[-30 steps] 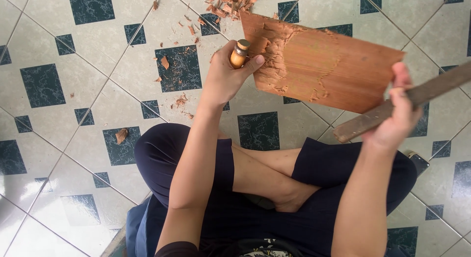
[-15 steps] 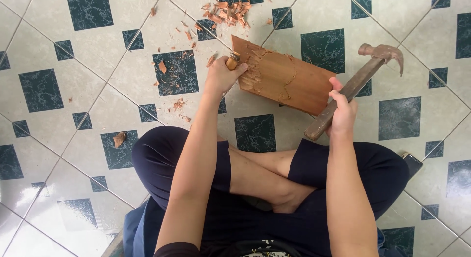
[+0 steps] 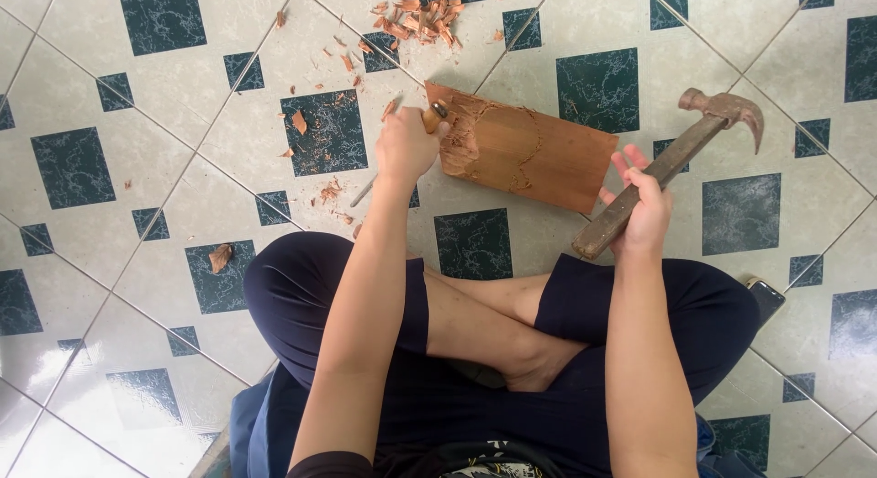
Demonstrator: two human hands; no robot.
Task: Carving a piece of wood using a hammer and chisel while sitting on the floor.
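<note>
The wooden board (image 3: 534, 158) lies flat on the tiled floor (image 3: 155, 131) just beyond your crossed legs, its left end already chewed up with gouges. Your left hand (image 3: 406, 149) is clenched around a chisel (image 3: 432, 119) with a wooden handle, set right at that carved end, so the floor backs the board against each hit. Your right hand (image 3: 650, 207) has its grip wrapped on the worn handle of a claw hammer (image 3: 671, 163), head cocked out to the far right, clear of the board. Wood chips (image 3: 416, 17) pile up at the far side, with more scattered left of the board. A dark phone-like thing (image 3: 766, 300) sits by your right knee.
</note>
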